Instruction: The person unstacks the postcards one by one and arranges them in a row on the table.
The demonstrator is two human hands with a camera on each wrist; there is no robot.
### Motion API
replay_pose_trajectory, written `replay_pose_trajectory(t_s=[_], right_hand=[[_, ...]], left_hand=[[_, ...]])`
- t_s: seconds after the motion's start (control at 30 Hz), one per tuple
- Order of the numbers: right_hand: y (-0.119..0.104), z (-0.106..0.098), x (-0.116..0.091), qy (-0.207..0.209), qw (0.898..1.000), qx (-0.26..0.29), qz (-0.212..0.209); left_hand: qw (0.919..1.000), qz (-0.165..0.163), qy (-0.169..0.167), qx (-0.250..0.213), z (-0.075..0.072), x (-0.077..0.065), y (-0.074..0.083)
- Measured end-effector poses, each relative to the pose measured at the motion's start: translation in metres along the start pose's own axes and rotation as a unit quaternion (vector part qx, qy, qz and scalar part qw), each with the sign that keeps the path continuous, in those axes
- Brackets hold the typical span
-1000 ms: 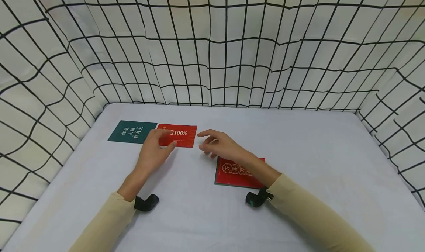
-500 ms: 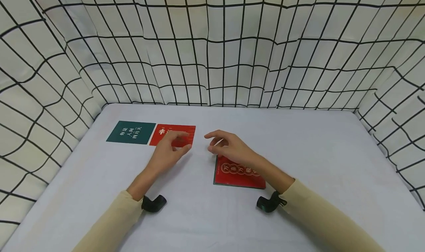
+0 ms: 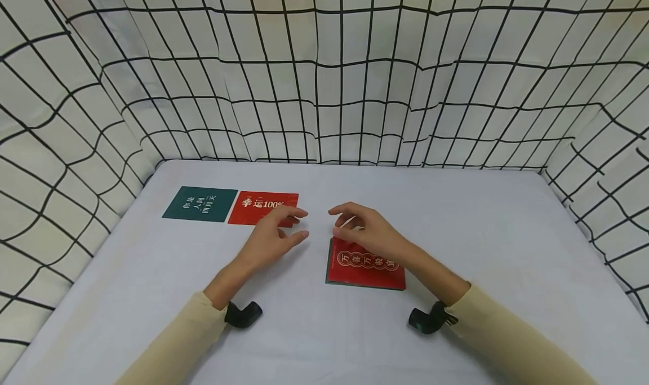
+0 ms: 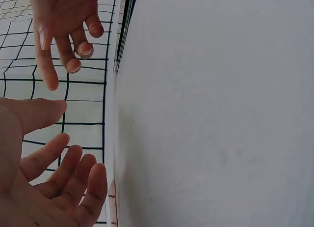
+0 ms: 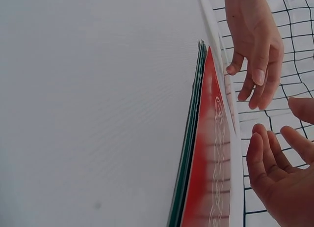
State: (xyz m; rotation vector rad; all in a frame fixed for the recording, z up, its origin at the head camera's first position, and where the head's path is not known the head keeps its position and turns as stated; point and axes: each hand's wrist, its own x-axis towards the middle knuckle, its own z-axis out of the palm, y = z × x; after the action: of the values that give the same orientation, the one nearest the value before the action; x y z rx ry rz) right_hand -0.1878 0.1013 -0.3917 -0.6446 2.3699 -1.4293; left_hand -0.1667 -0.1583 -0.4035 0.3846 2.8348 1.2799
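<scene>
A teal card (image 3: pixel 199 204) with white characters and a red card (image 3: pixel 243 211) reading 100% lie side by side at the back left of the table. My left hand (image 3: pixel 267 239) hovers over the red card's lower right corner, fingers loosely bent, thumb apart, nothing in its grasp. To its right, a stack of cards (image 3: pixel 365 269) with a red one on top lies on the table; the right wrist view shows teal edges under the red top card (image 5: pixel 202 158). My right hand (image 3: pixel 375 233) hangs over the stack's far edge, relaxed and holding nothing. The fingertips of both hands face each other across a gap.
A white cloth covers the table (image 3: pixel 487 249). Black grid netting (image 3: pixel 342 65) over white sheeting surrounds the back and both sides. A black wrist camera (image 3: pixel 244 315) sits at the left cuff, another black camera (image 3: pixel 428 318) at the right.
Both hands have moved to the right, the left one off most of the red card, so its print shows. The right hand now covers less of the stack. The cards stay put.
</scene>
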Motion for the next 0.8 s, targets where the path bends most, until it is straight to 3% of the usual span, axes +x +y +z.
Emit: replay_pose_trajectory(t_s=[0.17,0.5,0.8], right_hand=[[0.003,-0.006,-0.008,0.001,1.0,-0.018,0.006],[0.014,-0.017,-0.022,0.018,0.999,-0.036,0.019],[0.017,-0.024,-0.032,0.012,0.999,-0.041,0.011]], left_hand=[[0.9998,0.007,-0.016,-0.005,0.004,0.0,0.002],[0.9966,0.021,-0.08,-0.002,0.012,0.0,0.009],[0.9945,0.02,-0.103,0.002,0.014,0.002,0.015]])
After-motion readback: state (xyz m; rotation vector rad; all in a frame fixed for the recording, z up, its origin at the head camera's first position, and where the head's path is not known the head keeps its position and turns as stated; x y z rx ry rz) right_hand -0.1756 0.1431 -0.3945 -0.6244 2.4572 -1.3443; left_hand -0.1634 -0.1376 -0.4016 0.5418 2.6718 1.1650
